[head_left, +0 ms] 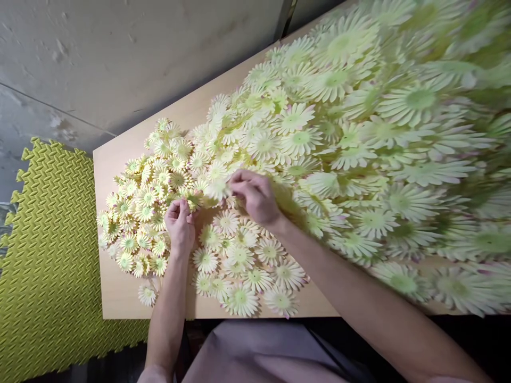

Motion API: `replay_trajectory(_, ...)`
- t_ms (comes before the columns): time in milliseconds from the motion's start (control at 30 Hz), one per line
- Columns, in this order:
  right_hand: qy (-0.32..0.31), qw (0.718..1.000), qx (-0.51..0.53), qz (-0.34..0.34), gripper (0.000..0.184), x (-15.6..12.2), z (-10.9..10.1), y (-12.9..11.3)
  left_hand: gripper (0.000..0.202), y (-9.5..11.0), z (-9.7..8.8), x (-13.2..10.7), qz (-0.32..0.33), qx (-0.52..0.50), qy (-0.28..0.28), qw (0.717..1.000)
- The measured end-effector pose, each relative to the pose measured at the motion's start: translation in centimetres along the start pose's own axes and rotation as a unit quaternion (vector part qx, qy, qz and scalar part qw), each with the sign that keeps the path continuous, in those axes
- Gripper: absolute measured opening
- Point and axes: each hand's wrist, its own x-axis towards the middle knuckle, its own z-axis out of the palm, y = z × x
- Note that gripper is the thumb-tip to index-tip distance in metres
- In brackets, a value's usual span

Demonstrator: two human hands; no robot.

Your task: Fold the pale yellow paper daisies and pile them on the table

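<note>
Gray cloth (255, 348) covers the lap of a person seated or standing at the near edge of a pale wooden table (123, 298), with a yellow-green textured mat (51, 250) off to the left. Just inside that edge, between the two forearms, lies a loose scatter of pale flower heads (241, 255), many face up, with green centers and narrow petals, some tinged pink at the tips. Beyond them, the left hand (181, 221) has thumb and finger pinched together on the near side of a yellow-green flower head (195, 199). Slightly farther and to the right, the right hand (255, 198) has its fingertips closed on the right rim of a paler flower head (218, 188), blurred but lifted over the others. Each bloom looks light, thin and soft, likely to flex under the lightest pressure; single petals would probably bend, crease or tear if pulled, and overlapping ones may snag. The firmer center, or several petals taken together close to it, seems the safest hold. To the left sits a pile of smaller-looking flowers (147, 198); a broader heap (300, 138) fills the right, reaching toward the stained gray wall (139, 53) at the far side.
</note>
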Motion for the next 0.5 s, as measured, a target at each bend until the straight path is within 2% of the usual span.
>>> replay_trajectory(67, 0.073, 0.997, 0.037, 0.003, 0.025, 0.2, -0.3, 0.0, 0.037, 0.1, 0.0, 0.0, 0.005, -0.005, -0.002, 1.0)
replay_trajectory(133, 0.093, 0.995, 0.041, -0.001, 0.03, 0.2, -0.4, 0.0, 0.037, 0.1, 0.2, -0.1, 0.004, -0.009, -0.005, 1.0)
replay_trajectory(167, 0.073, 0.997, 0.034, -0.004, 0.032, 0.2, -0.3, 0.0, 0.038, 0.1, 0.3, -0.2, 0.0, -0.01, -0.004, 1.0)
replay_trajectory(233, -0.008, 1.0, 0.015, -0.003, 0.033, 0.0, -0.1, -0.2, 0.04, 0.2, 0.5, -0.3, -0.007, -0.016, 0.0, 1.0)
replay_trajectory(333, -0.129, 0.991, -0.019, 0.027, 0.023, -0.5, 0.5, -0.4, 0.04, 0.2, 0.8, -0.5, -0.013, -0.026, -0.007, 1.0)
replay_trajectory(400, -0.163, 0.985, -0.036, 0.04, 0.017, -0.8, 1.0, -0.5, 0.04, 0.3, 0.8, -0.6, -0.015, -0.029, -0.015, 0.999)
replay_trajectory(500, -0.169, 0.983, -0.052, 0.038, 0.018, -1.0, 1.4, -0.4, 0.04, 0.3, 0.8, -0.6, -0.027, -0.033, -0.019, 0.999)
